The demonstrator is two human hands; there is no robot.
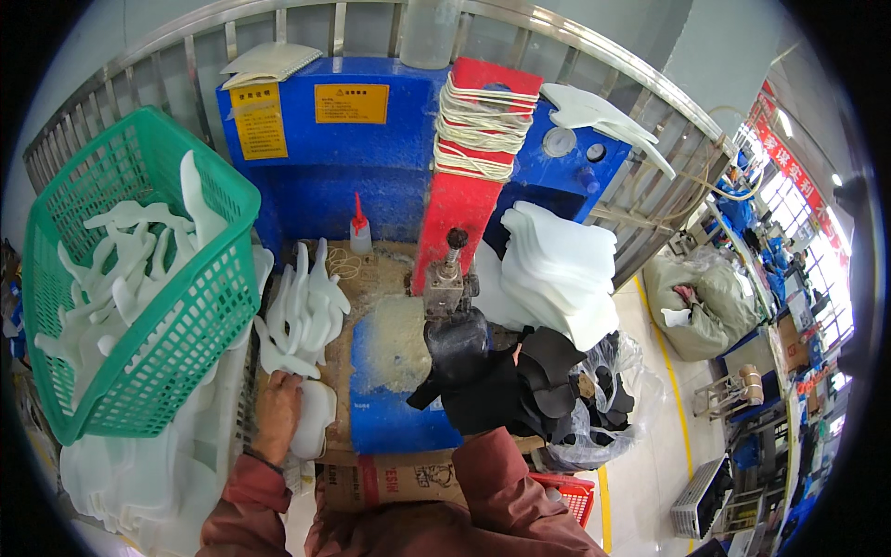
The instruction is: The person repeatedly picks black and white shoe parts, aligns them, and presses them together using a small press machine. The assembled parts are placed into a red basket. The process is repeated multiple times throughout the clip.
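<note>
The left hand (278, 408) rests on a white plastic piece (316, 418) at about 7 o'clock in the view. The fingers lie flat on top of it and curl round its edge, so the hand seems to be picking it up or setting it down. The piece lies on the tabletop (394, 422), just in front of the person.

The right hand (506, 367) is mostly hidden. It is tucked in among black pieces (483, 385) near the middle of the view, right under the blue machine (371, 176). It looks closed on the black stuff, but one cannot tell for sure.

Just past the left hand, at about 12 o'clock from it, stands a bunch of white curved pieces (302, 316). A green basket (139, 278) at 9 o'clock is about half full of more white pieces. Another pile of flat white sheets (557, 269) sits at 2 o'clock.

Judging from these piles, some pieces look sorted into the basket, and many still wait by the machine. The work seems about midway.
</note>
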